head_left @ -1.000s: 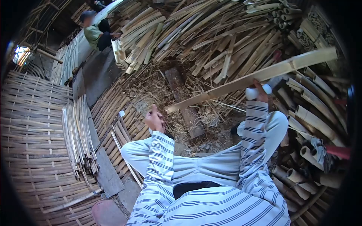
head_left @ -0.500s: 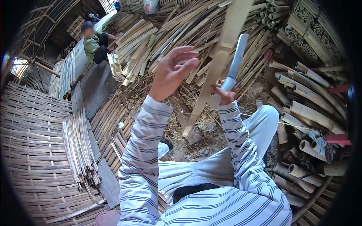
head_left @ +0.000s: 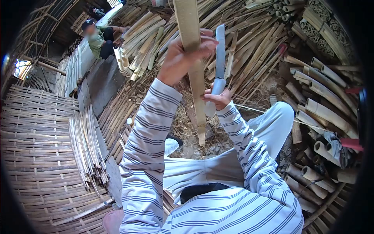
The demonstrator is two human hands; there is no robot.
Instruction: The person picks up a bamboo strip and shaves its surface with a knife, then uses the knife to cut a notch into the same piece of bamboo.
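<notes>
A long flat bamboo slat [head_left: 196,85] stands nearly upright in front of me, its lower end near the ground between my knees. My left hand [head_left: 183,54] grips the slat high up. My right hand [head_left: 216,97] is shut on the pale handle of a knife [head_left: 220,50], whose blade points up just to the right of the slat. Both arms wear striped sleeves.
Heaps of split bamboo strips [head_left: 241,35] lie ahead, cut bamboo tubes [head_left: 323,105] to the right. A bundle of thin slats [head_left: 87,144] rests on a woven bamboo mat [head_left: 35,136] at left. Another person [head_left: 97,37] sits at the far left back. Shavings cover the ground.
The slat swung from lying across to nearly upright. My left hand rose from my knee and closed on the slat. The knife in my right hand now points up beside it.
</notes>
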